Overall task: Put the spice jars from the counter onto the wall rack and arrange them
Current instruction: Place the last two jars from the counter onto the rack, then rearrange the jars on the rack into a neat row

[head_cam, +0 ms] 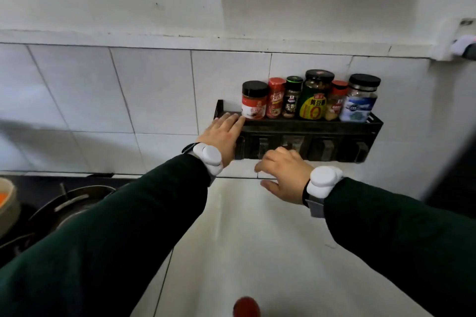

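Six jars point(309, 98) fill the rack point(309, 127); left end free.

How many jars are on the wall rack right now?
6, in one row on the rack: black-lidded red jar at the left end, red bottle, dark bottle, green-labelled jar, red-capped bottle, blue-labelled jar at the right end. More may hide behind.

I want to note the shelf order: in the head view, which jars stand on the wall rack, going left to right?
On the black wall rack: red-label jar with black lid → slim red-capped bottle → dark bottle with green-rimmed cap → tall green-label jar → small red-capped bottle → blue-label jar with black lid.
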Demonstrator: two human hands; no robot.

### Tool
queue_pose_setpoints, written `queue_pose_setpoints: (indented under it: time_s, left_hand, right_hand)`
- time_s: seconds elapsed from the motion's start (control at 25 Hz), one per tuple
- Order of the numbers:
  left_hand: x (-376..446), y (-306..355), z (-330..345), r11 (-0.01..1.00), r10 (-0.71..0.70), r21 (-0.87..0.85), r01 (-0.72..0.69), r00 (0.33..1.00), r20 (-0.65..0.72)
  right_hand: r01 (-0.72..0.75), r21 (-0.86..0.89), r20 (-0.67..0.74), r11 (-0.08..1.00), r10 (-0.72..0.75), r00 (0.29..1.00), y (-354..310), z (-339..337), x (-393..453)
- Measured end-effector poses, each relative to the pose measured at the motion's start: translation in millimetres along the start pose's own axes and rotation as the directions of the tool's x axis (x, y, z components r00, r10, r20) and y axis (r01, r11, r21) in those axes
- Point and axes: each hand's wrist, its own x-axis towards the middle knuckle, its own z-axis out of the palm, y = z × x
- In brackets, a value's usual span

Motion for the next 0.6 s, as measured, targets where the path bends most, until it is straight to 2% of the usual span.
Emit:
queue_pose_setpoints:
  time_s: [0.12, 0.24, 0.32, 0.44, 0.6]
  left_hand:
    - [-6, -1, -1, 0.996, -0.018, 0.091, 0.011, 0.997, 0.075]
    - [-8, 4, -8, 0.992, -0.036, 0.123, 0.018, 0.988, 0.153]
    - [-7, 8, -14, 0.991, -0.051, 0.134, 0.026, 0.981, 0.187]
    - [-5, 10, -19, 0.992, -0.066, 0.119, 0.043, 0.978, 0.198]
    - [-6, 8, -24, 0.996, -0.069, 0.065, 0.056, 0.973, 0.22]
  right_hand:
    - [0.046, 0.104, 0.263, 0.993, -0.072, 0.962, -29, 24, -24]
    - [0.017, 0.209, 0.514, 0.978, -0.124, 0.849, -57, 42, -46]
    - [0.014, 0.218, 0.627, 0.976, -0.151, 0.764, -72, 48, -57]
    - [0.01, 0.253, 0.704, 0.967, -0.191, 0.684, -88, 57, -70]
    - [0.089, 0.262, 0.712, 0.961, -0.255, 0.654, -104, 69, -74]
